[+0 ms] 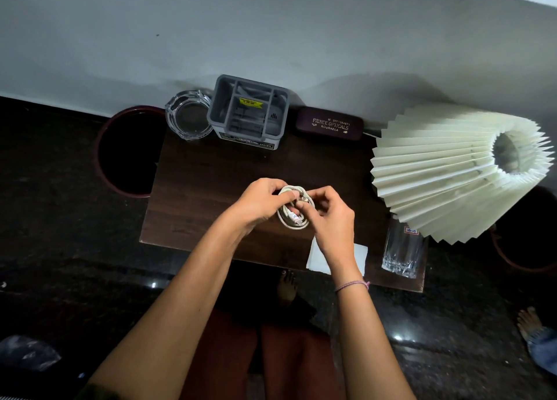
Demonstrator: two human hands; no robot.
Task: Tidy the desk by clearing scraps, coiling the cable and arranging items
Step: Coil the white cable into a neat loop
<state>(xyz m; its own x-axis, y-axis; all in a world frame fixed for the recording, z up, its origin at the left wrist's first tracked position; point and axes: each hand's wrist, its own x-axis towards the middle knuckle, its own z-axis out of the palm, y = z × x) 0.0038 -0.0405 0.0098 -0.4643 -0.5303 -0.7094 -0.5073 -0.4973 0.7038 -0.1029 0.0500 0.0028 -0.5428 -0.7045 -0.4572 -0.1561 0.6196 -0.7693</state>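
A white cable (290,221) is wound into a small coil above the middle of the dark wooden desk (196,188). My left hand (259,202) grips the coil's left side from above. My right hand (330,216) pinches its right side with the fingertips, and a plug end shows inside the loops. Both hands hold the coil together. A white paper sheet (360,255) lies at the desk's front edge, partly hidden under my right wrist.
Along the back edge stand a glass ashtray (188,115), a grey desk organizer (248,113) and a dark spectacle case (330,124). A pleated white lampshade (446,173) fills the right side, with a drinking glass (402,250) below it. A dark round bin (129,152) sits left of the desk.
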